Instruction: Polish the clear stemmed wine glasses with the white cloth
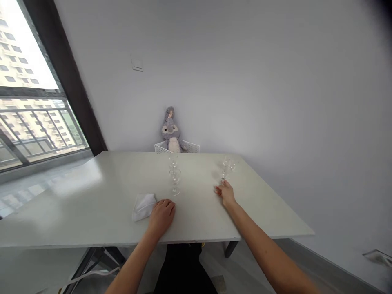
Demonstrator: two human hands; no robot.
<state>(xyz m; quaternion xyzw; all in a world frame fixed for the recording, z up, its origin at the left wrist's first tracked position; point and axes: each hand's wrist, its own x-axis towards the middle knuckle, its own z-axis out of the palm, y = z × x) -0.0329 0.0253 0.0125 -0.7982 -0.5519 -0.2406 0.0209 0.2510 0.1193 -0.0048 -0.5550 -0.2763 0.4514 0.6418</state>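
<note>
My right hand (226, 192) reaches over the right half of the table, its fingers closed at the lower end of a clear stemmed glass (223, 173). Other clear glass (230, 164) shows right behind it, too faint to separate well. My left hand (163, 213) lies palm down near the front edge, fingers loosely bent on the tabletop. Beside it, touching or nearly touching the fingers, is a folded white cloth (143, 206). Between the hands, a stemmed glass (175, 176) stands upright, with another glass (173, 159) behind it.
A pale table (107, 196) spans the view. At its far edge, a grey plush toy (171, 130) sits in a white perforated basket (192, 148) against the wall. A window (33, 118) is at left. Below the table are dark legs (231, 248) and a white cable (92, 272).
</note>
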